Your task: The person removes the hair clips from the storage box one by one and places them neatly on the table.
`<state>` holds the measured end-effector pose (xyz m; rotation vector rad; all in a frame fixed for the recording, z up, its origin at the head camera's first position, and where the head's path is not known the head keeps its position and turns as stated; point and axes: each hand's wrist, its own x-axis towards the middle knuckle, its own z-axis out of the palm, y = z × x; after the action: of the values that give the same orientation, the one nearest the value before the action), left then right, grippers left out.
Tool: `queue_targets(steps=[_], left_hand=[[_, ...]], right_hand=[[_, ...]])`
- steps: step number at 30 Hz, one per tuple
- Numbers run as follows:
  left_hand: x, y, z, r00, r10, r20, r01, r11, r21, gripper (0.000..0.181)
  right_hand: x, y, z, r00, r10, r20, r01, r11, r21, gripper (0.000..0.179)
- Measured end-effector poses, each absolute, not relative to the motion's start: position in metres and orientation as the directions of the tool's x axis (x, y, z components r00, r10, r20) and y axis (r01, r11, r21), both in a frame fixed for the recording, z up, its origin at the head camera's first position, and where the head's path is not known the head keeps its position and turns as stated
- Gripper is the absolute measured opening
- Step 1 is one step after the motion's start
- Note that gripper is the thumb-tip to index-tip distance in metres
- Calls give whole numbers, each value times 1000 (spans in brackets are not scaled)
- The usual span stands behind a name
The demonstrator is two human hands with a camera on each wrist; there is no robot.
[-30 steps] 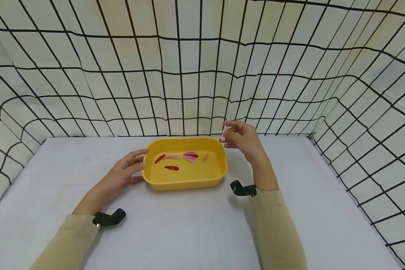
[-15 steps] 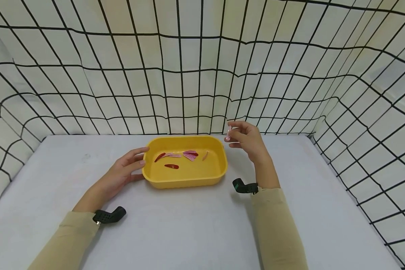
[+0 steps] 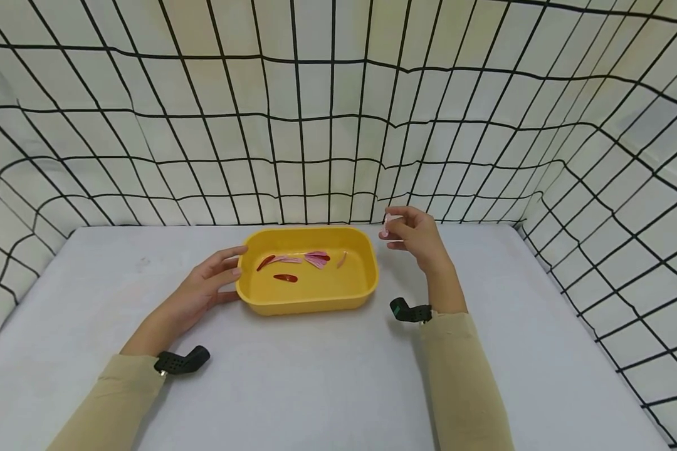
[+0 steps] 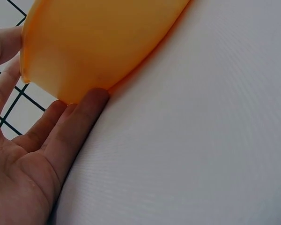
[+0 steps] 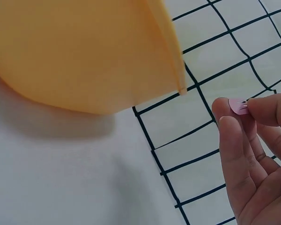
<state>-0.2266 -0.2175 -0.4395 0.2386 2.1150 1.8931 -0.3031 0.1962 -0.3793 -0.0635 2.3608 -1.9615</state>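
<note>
No text, label, brand, number or sign can be read in the head view or in either wrist view.
</note>
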Motion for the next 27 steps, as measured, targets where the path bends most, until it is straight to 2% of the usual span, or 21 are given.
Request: queue_targets(steps=[13, 18, 27], left_hand=[[-228, -219, -440, -944, 309, -112, -73, 133, 988, 54], [-229, -219, -441, -945, 310, -103, -64, 133, 989, 54], [-228, -218, -439, -945, 305, -115, -75, 138, 988, 53]], right_hand=[[-310, 194, -397, -995, -75, -67, 48, 224, -973, 26], [-312, 196, -402, -994, -71, -79, 59, 252, -966, 30], [-317, 192, -413, -980, -97, -175, 133, 339, -931, 35]])
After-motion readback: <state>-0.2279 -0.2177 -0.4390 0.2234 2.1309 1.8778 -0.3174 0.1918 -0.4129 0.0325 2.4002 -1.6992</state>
